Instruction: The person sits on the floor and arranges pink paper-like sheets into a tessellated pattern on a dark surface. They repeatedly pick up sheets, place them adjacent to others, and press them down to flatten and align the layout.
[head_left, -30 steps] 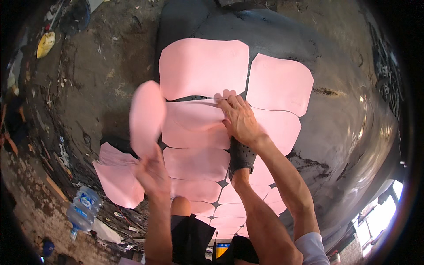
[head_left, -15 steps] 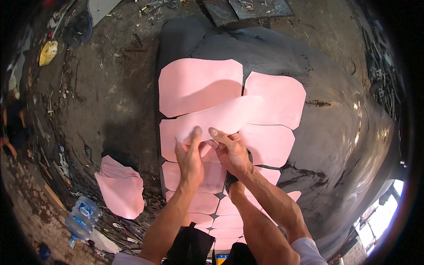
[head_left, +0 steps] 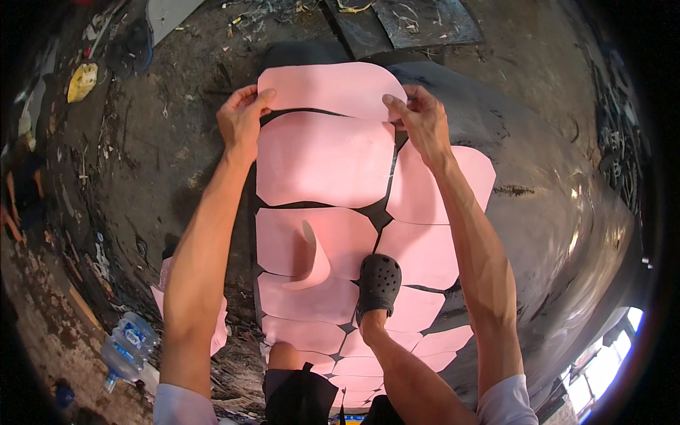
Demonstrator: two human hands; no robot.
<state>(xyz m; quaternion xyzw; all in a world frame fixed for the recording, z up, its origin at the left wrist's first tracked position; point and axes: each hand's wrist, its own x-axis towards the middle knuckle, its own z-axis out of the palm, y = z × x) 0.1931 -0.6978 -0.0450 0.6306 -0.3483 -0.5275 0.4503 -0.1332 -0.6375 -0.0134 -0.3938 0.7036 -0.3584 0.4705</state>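
A pink sheet (head_left: 326,86) with cut corners is stretched between my two hands at the far end of the black sheeting. My left hand (head_left: 242,120) pinches its left corner, thumb on top. At the right corner, my right hand (head_left: 421,117) grips it the same way. Just nearer lies another pink panel (head_left: 322,159), flat on the black sheet. More pink panels (head_left: 421,255) run toward me in two columns, with dark gaps between them. On the left column stands a curled pink piece (head_left: 316,258), bent up at one end.
My foot in a black clog (head_left: 380,283) rests among the panels. A pile of pink sheets (head_left: 218,329) is partly hidden behind my left forearm. Clear plastic bottles (head_left: 131,347) lie at the lower left. The wide black sheet (head_left: 538,234) bulges and creases to the right.
Both hands have moved far forward and apart, carrying a pink sheet to the far end and spreading it. A curled pink piece now sits nearer me, and the clog shows more fully.
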